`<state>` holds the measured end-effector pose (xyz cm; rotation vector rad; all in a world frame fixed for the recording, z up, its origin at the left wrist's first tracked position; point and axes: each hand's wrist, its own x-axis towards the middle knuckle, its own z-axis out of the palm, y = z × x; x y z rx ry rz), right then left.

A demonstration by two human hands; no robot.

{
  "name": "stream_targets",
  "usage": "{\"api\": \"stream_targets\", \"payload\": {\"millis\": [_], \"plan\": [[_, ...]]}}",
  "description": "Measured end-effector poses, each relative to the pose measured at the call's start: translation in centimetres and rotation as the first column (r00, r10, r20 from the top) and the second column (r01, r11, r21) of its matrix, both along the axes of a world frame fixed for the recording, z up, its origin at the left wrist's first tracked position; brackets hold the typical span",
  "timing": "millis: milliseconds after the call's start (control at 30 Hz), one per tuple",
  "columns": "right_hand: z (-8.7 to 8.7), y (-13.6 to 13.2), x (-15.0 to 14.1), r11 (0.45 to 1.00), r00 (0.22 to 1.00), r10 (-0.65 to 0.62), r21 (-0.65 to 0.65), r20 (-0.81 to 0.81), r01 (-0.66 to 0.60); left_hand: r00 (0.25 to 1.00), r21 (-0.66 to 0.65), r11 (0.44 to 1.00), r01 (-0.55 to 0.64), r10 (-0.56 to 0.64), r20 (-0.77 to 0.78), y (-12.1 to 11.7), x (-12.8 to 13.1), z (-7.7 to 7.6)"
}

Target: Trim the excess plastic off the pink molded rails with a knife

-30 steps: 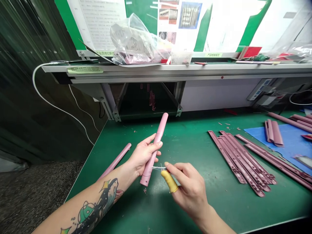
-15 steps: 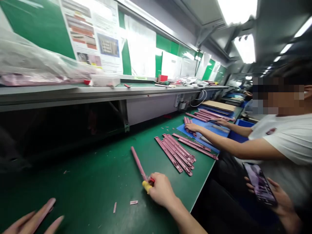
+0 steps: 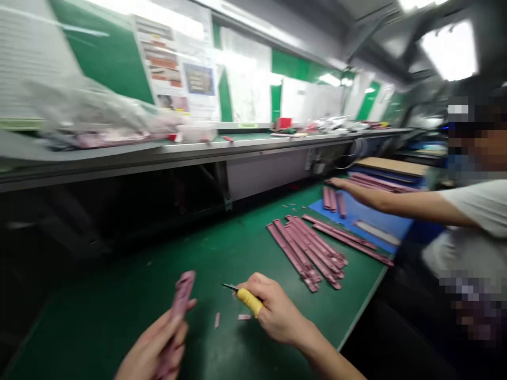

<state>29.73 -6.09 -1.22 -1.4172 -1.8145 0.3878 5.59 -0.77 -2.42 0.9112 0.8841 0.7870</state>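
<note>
My left hand (image 3: 158, 343) is closed round a pink plastic strip (image 3: 182, 295), its upper end tilted up above the bench. In my right hand (image 3: 273, 306) is a slim tool with a dark pointed tip (image 3: 228, 286); the fingers hide most of it. A yellow wrap (image 3: 249, 302) shows at the thumb side of this hand. The tip points left, apart from the strip. Two small pink scraps (image 3: 244, 317) lie on the green bench top between my hands. Beyond my right hand, several pink strips (image 3: 304, 248) lie side by side.
A co-worker's arm (image 3: 380, 200) reaches over a blue sheet (image 3: 364, 211) with short pink pieces (image 3: 332, 200) on it. Above the bench runs a shelf (image 3: 253, 145) with a plastic bag (image 3: 99, 113). The bench's front edge (image 3: 362, 311) is at right.
My left hand has come in from the lower left and now holds a pink strip. The strip beside my right hand has left its place. The view has turned left; the co-worker's hand has moved.
</note>
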Motion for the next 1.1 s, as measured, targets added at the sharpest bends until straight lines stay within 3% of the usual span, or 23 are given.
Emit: {"api": "stream_targets", "payload": {"millis": [67,200,333,467,600,800,967,1100], "plan": [[0.7,-0.1,-1.3,0.997,0.998,0.036,0.076,-0.046,-0.032,0.997,-0.007,1.000,0.014,-0.014,0.080,-1.1,0.7,1.0],[1.9,0.3,-2.3,0.979,0.999,-0.032,0.199,-0.043,0.040,0.995,-0.039,0.998,0.042,-0.038,0.096,-2.1,1.3,2.8],[2.2,0.4,-2.6,0.963,0.994,-0.107,0.254,0.035,0.094,0.990,-0.006,0.990,0.143,-0.143,0.011,-2.6,1.0,2.7],[1.9,0.2,-2.6,0.962,0.990,-0.118,0.256,0.078,0.095,0.994,0.038,0.994,0.104,-0.103,-0.029,-2.8,0.9,2.3],[2.1,0.2,-1.9,0.981,1.000,0.002,0.195,0.030,-0.008,0.994,0.109,0.989,0.097,-0.090,-0.067,-3.2,1.0,2.5],[3.2,0.5,-0.6,0.975,0.982,0.187,0.120,0.010,-0.187,0.990,0.215,0.976,-0.037,0.065,-0.123,-4.4,1.6,3.3],[3.2,0.9,0.0,0.943,0.954,0.299,0.153,0.003,-0.296,0.981,0.257,0.966,0.028,0.023,-0.191,-4.7,1.2,3.5],[2.7,1.5,-0.3,0.942,0.913,0.331,0.037,-0.236,-0.332,0.967,0.299,0.954,-0.012,0.088,-0.239,-4.8,1.0,3.5]]}}
